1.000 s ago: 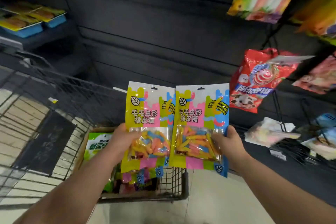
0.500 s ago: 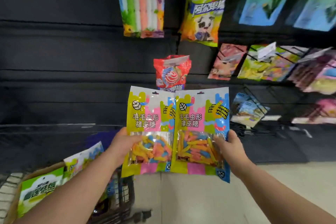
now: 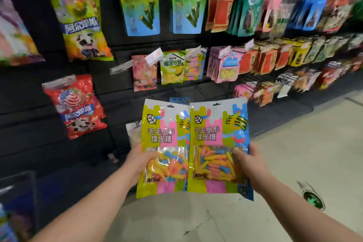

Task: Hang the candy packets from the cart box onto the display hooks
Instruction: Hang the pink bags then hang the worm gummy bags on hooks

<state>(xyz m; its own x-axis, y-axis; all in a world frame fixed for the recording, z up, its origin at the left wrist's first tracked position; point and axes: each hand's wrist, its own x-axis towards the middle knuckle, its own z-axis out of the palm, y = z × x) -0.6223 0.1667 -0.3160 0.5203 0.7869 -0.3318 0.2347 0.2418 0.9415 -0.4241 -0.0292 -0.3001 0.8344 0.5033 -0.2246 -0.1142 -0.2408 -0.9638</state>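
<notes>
I hold two matching gummy-worm candy packets upright, side by side, in front of the display wall. My left hand [image 3: 139, 158] grips the left packet [image 3: 164, 133] by its lower left edge. My right hand [image 3: 249, 161] grips the right packet [image 3: 218, 133] by its lower right edge, and this packet overlaps the left one slightly. Each packet is yellow, pink, green and blue with a clear window showing coloured worms and a hang hole at the top. A few packets of the same design [image 3: 193, 66] hang on a hook in the middle row. The cart box is out of view.
The black display wall [image 3: 29, 100] carries many hanging snack bags: a red bag [image 3: 75, 106] at lower left, a green-yellow bag [image 3: 82, 19] above it, blue-green bags [image 3: 144, 12] higher up. Crowded hooks run off to the right. A dark cart edge [image 3: 17, 202] shows at lower left.
My view has swung up and right, away from the cart and box, to face the display hooks. Both hands keep the same hold on the two packets.
</notes>
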